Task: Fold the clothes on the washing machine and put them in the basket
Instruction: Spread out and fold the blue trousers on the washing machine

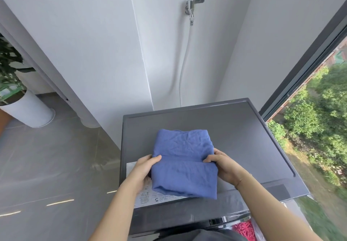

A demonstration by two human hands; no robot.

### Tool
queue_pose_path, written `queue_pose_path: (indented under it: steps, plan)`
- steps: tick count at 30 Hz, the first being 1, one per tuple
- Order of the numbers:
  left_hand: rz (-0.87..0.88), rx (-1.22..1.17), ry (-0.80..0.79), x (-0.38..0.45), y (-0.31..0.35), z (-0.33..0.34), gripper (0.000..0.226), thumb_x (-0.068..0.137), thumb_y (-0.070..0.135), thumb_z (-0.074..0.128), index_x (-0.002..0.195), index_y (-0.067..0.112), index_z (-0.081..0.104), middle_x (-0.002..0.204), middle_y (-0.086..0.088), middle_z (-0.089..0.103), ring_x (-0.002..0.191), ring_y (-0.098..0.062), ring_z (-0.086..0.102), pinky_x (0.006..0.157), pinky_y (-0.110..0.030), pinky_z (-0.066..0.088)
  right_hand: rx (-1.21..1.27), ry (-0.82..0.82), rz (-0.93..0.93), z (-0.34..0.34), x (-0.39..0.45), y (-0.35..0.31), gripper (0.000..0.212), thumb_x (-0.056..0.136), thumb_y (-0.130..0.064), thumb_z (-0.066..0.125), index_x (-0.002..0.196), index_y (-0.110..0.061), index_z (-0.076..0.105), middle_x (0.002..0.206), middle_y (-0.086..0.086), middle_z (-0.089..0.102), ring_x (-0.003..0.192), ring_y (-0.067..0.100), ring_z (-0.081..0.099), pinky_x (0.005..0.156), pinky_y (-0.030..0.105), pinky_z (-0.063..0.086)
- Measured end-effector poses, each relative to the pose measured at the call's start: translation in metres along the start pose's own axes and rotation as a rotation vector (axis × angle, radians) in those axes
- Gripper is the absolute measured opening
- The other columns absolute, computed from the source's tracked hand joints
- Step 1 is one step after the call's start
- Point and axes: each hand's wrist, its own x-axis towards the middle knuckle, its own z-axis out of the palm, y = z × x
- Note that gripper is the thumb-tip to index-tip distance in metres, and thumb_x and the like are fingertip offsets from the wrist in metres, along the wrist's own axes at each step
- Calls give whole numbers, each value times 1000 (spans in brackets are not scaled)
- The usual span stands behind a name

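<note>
Now, garment: blue folded garment (185,162) lies on the washing machine top (244,133), toward its front edge, near end overhanging a white label sticker (145,196).
Axis: long axis runs front to back, away from the person; a fold line crosses it side to side at mid-length.
Left hand: left hand (144,169) grips the left edge at the fold line, thumb on top, fingers curled under the cloth.
Right hand: right hand (222,162) pinches the right edge at the same fold, thumb on top, fingers curled around the layers; a thin bracelet on the wrist.
Arms: both forearms reach forward, converging on the garment.
Cloth: soft, thin, creased weave, rectangular bundle with rounded corners.
Machine top: dark grey, matte, flat, raised rim.
Surroundings: chrome tap (193,7) on the white wall with a white hose (185,62) hanging; white cylindrical planter (32,109) at left; pink textured item (244,229) at lower right, unclear what holds it.
</note>
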Motion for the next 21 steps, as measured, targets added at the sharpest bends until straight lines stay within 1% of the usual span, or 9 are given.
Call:
queue_pose_path:
  steps: [2,5,10,12,13,14,15,18,21]
  plan:
    - [0,36,1,2,3,1,32,78,18,71,105,1,67,105,-15,71,90,-25,63,78,-34,41,23,-20,-40,-1,-3,2,46,73,1,57,117,-10,61,110,10,68,94,25,64,81,35,49]
    - [18,43,-32,6,7,0,38,65,14,66,102,8,68,100,-11,72,85,-24,62,71,-32,39,89,-53,-121,-1,-5,4,46,76,0,57,120,-10,60,115,11,68,100,26,64,81,34,52]
    - [120,29,-83,12,13,-2,31,82,-6,61,106,13,66,98,-7,72,82,-22,65,55,-24,44,127,12,-234,6,-7,6,32,81,-8,62,112,-2,65,111,14,69,99,26,66,81,32,53]
    - [176,26,-68,14,13,-4,37,81,-15,58,106,11,64,99,-7,72,92,-27,67,64,-26,50,75,71,-246,5,-6,11,15,84,-1,56,92,0,69,97,13,72,92,31,65,76,30,53]
    - [212,43,-44,16,14,-4,40,78,-19,57,105,11,64,99,-8,72,97,-28,66,71,-29,51,16,98,-257,4,-6,13,22,82,10,49,74,-1,66,85,12,70,85,32,62,70,27,52]
    - [245,56,-14,19,13,-5,44,77,-21,55,105,12,64,100,-7,71,98,-27,65,75,-31,51,-60,120,-271,3,-5,15,40,77,21,37,56,-5,60,76,9,68,78,28,59,67,24,50]
    - [263,66,9,21,13,-5,50,77,-24,50,106,15,64,100,-5,71,97,-24,65,78,-33,52,-152,129,-282,3,-5,17,50,69,26,26,45,-9,53,73,8,68,75,25,60,68,22,49]
    - [267,95,-1,27,11,-6,67,78,-29,38,110,22,66,94,-6,67,90,-20,62,89,-38,48,-380,162,-338,10,-1,17,45,53,17,25,34,-14,52,73,7,71,78,6,64,81,14,46]
    - [375,264,-63,34,10,-15,60,80,-26,43,69,24,74,88,-2,67,88,-22,60,80,-25,48,-476,211,-398,12,2,20,41,47,8,28,33,-21,54,74,5,73,83,-4,59,86,11,42]
